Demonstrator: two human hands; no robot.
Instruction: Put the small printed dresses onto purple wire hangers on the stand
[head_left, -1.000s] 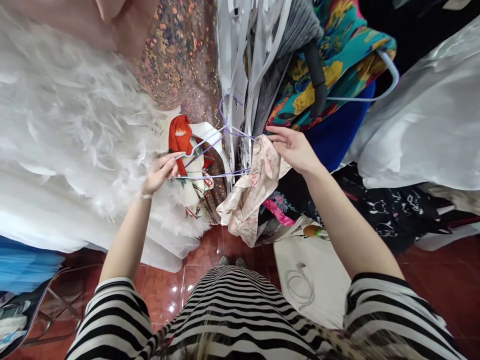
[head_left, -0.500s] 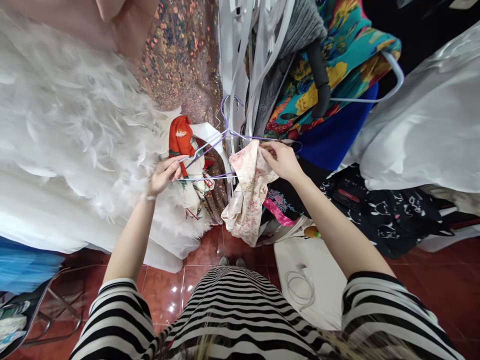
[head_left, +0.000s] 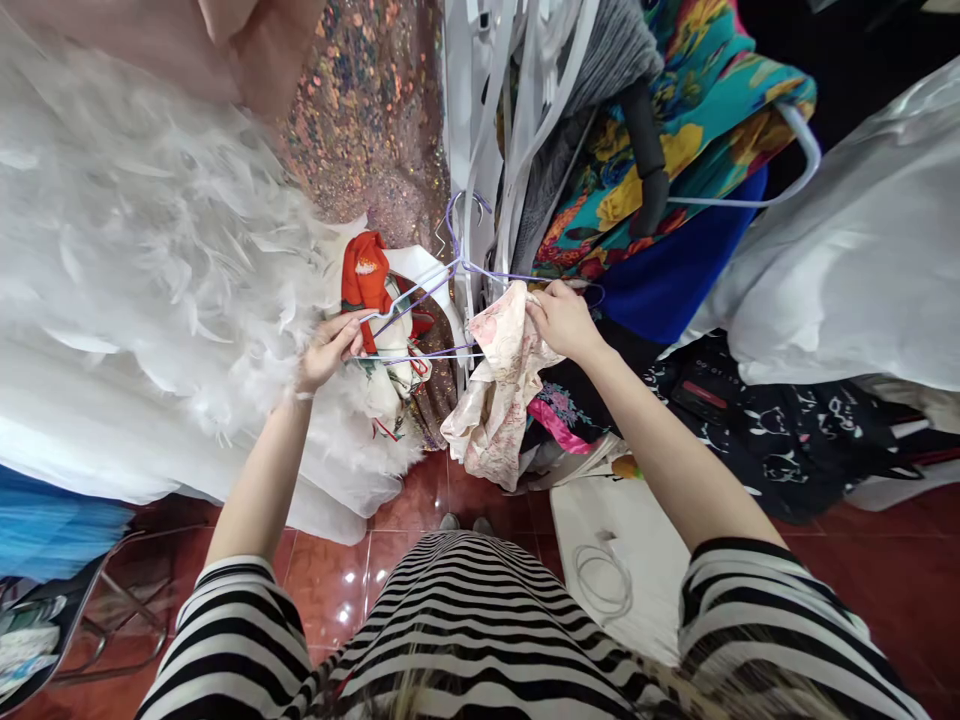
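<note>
My left hand [head_left: 330, 350] is closed on the left end of thin purple and pale clothes hangers [head_left: 442, 268]. Their hooks point away from me, by the white straps. A pale cream and pink floral garment [head_left: 499, 390] hangs bunched on the right half of the hangers. My right hand [head_left: 564, 318] pinches its upper edge near the right arm of the hangers; the fingertips are partly hidden by the cloth. Close to my left hand hang a red piece of cloth [head_left: 365, 275] and a broad white hanger [head_left: 427, 270].
A white feathered dress [head_left: 187, 230] fills the left side, beside a sequined fabric [head_left: 367, 110]. To the right hang a colourful floral cloth [head_left: 690, 130] and a black printed fabric [head_left: 787, 440]. A white board-like surface with a coiled cable [head_left: 604, 580] lies below, over red floor tiles [head_left: 330, 590].
The floral garment's upper part has shifted slightly right with my right hand, and its folds have changed a little. My left hand keeps its grip on the hangers.
</note>
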